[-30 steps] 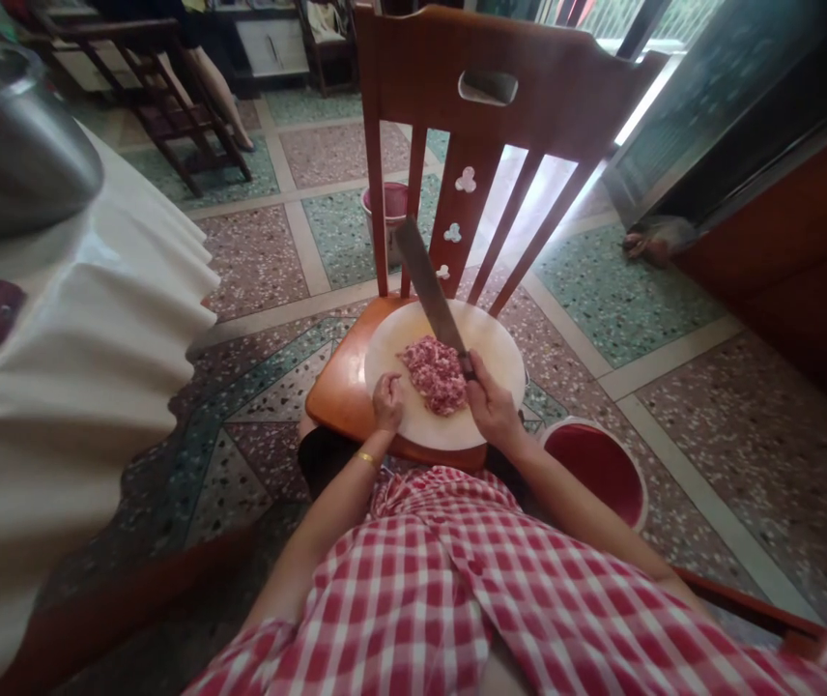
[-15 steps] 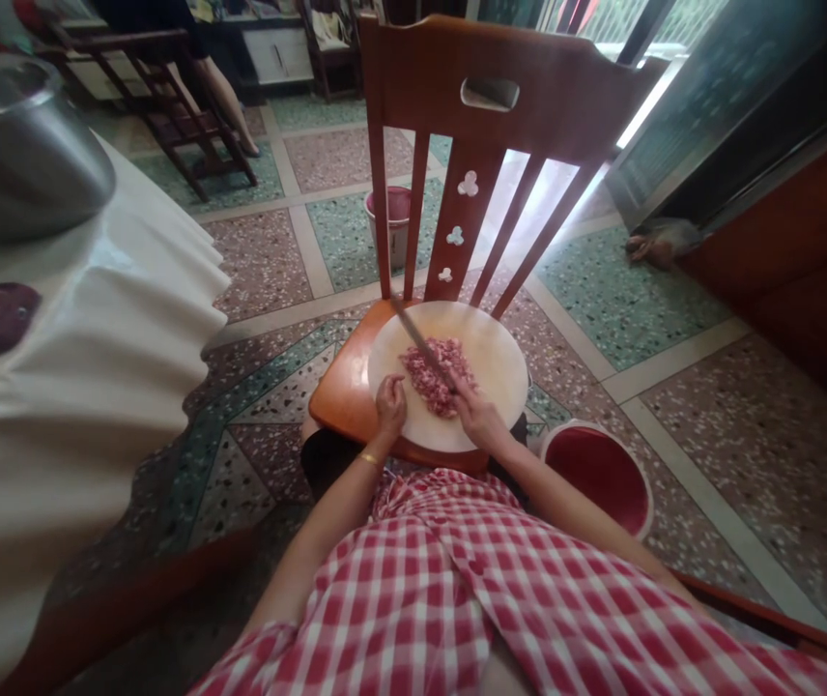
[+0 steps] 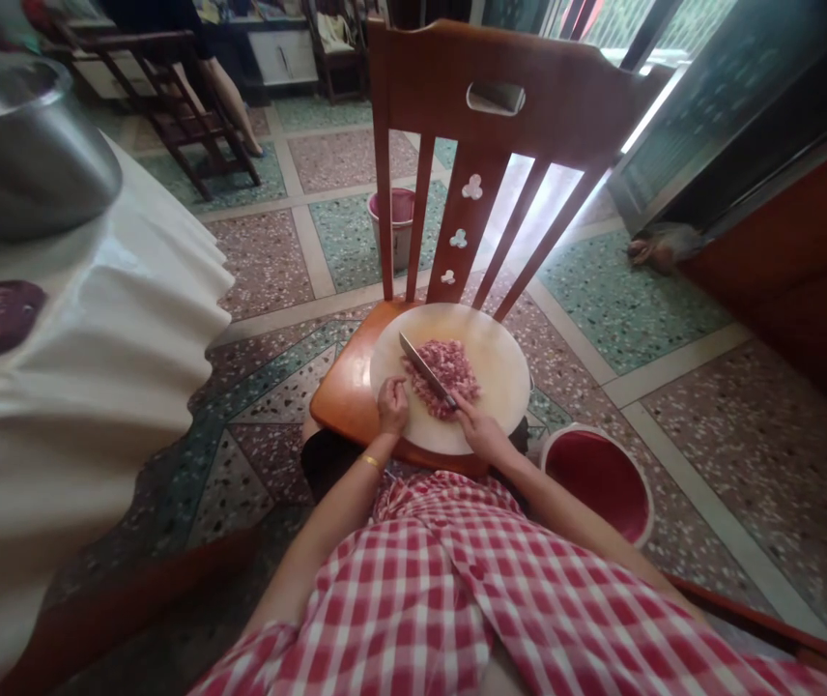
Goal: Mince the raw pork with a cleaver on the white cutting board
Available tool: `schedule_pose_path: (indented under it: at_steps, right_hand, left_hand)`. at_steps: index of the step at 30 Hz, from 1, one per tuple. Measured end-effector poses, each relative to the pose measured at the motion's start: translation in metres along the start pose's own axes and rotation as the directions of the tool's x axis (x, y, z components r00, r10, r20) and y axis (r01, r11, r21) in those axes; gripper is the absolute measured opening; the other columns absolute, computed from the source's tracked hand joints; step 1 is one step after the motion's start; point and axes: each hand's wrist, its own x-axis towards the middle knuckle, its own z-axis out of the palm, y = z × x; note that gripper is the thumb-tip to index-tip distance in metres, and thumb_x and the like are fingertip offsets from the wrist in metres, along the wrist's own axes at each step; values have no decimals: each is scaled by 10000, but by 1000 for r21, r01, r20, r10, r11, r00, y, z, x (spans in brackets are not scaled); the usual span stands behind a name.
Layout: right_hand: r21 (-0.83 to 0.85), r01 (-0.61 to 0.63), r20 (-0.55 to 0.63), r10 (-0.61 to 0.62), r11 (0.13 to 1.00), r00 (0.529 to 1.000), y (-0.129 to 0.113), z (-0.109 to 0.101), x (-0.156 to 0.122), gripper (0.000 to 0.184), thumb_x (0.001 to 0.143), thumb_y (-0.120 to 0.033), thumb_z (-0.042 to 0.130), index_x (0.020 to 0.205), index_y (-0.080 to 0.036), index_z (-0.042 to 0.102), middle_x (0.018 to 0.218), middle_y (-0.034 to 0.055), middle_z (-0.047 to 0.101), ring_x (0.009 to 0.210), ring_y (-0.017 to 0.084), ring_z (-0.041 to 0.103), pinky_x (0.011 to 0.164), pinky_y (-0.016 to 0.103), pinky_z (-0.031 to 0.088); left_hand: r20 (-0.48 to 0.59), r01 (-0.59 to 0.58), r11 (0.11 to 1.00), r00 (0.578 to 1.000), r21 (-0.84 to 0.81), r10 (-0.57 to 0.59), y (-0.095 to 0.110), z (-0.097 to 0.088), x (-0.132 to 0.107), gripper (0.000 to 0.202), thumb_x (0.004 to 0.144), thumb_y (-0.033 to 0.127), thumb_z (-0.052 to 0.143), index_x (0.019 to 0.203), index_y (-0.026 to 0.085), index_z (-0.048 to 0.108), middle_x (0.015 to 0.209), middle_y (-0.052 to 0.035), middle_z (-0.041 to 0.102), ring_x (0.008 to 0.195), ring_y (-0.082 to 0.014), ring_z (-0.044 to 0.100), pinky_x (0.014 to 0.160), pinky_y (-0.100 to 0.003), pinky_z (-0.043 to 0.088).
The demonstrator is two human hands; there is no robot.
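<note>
My right hand [image 3: 482, 431] is wrapped round the handle of a knife [image 3: 424, 367]. Its long blade points away to the upper left and lies across the chopped meat [image 3: 449, 365], a pinkish-red heap of small pieces. Under the meat is a round, pale cutting board [image 3: 504, 387], set on the seat of a wooden chair [image 3: 347, 387]. At the board's near left edge rests my left hand [image 3: 392, 406], its fingers curled in, with nothing seen in them. It is beside the meat, apart from the blade.
A red-lined bucket [image 3: 598, 483] stands on the floor at my right. To my left is a cloth-covered table [image 3: 130, 319] with a large metal pot [image 3: 29, 155]. Another bin [image 3: 400, 227] is behind the chair's back. Farther off, a person's leg [image 3: 229, 101] shows near a dark chair [image 3: 192, 145].
The knife, blurred and with its tip raised before, has come down onto the meat and shows sharply. My left hand stays curled at the board's edge. The view has shifted slightly.
</note>
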Motion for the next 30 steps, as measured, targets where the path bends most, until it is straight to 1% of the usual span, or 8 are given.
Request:
schedule_pose_path:
  at_steps: [6,8,11,13,17,19,25,30]
  right_hand:
    - [106,255,-224,-227,961,948,-30,-26,-2,491,919,-317,333,1402,-232,311,1237,53,573,939,194,623,822,307,479]
    - [92,224,-210,-201,970,957,-26,-17,1,502,913,-300,338,1404,-200,309,1227,75,579,931,200,627,837,315,475]
    - [28,64,-50,-62,998,997,-11,-1,7,486,893,-286,367,1372,-210,379,1182,72,611,956,228,625,848,345,475]
    - [16,36,-18,-36,999,999,-9,-3,8,466,894,-297,366,1355,-239,407,1163,53,624,968,230,622,851,349,476]
    - [97,225,-209,-202,969,957,-22,-23,6,474,916,-328,338,1381,-239,360,1241,49,572,1033,209,589,884,320,455]
    - [111,243,-277,-205,964,939,-19,-24,7,490,916,-326,334,1392,-205,340,1230,72,578,1029,209,590,889,325,452]
    - [101,16,-83,-8,995,997,10,-4,11,462,885,-284,382,1334,-195,440,1217,82,585,1095,235,554,919,367,438]
    - [156,225,-281,-175,962,944,-12,-31,2,478,908,-335,365,1370,-214,381,1196,69,598,962,203,622,848,328,482]
  left_hand:
    - [-11,-17,1000,1000,-11,16,-2,1,0,197,858,223,364,885,189,555,821,-39,573,817,-153,549,778,-276,432]
    - [-13,-10,1000,1000,-12,10,-1,1,0,200,859,221,361,888,187,556,810,-38,572,814,-154,552,770,-275,434]
    - [-10,-1,1000,1000,-6,1,1,0,0,197,856,213,361,884,184,554,808,-39,574,818,-156,552,775,-280,433]
    - [-5,-8,1000,1000,-3,8,2,0,0,196,857,212,359,884,184,551,823,-41,576,827,-157,550,787,-284,431]
    - [-3,-28,1000,1000,-11,28,2,1,0,188,855,209,361,887,186,545,841,-40,577,822,-152,549,789,-280,431]
    - [-6,-25,1000,1000,-14,25,1,1,0,187,855,207,362,891,186,544,839,-40,578,821,-150,550,781,-275,432]
    - [-7,-11,1000,1000,7,11,-1,2,-1,185,849,200,369,892,185,549,795,-28,572,805,-147,549,765,-271,430]
    - [-4,-25,1000,1000,15,25,-2,3,-1,179,852,205,370,890,189,544,800,-27,569,805,-146,549,758,-266,429]
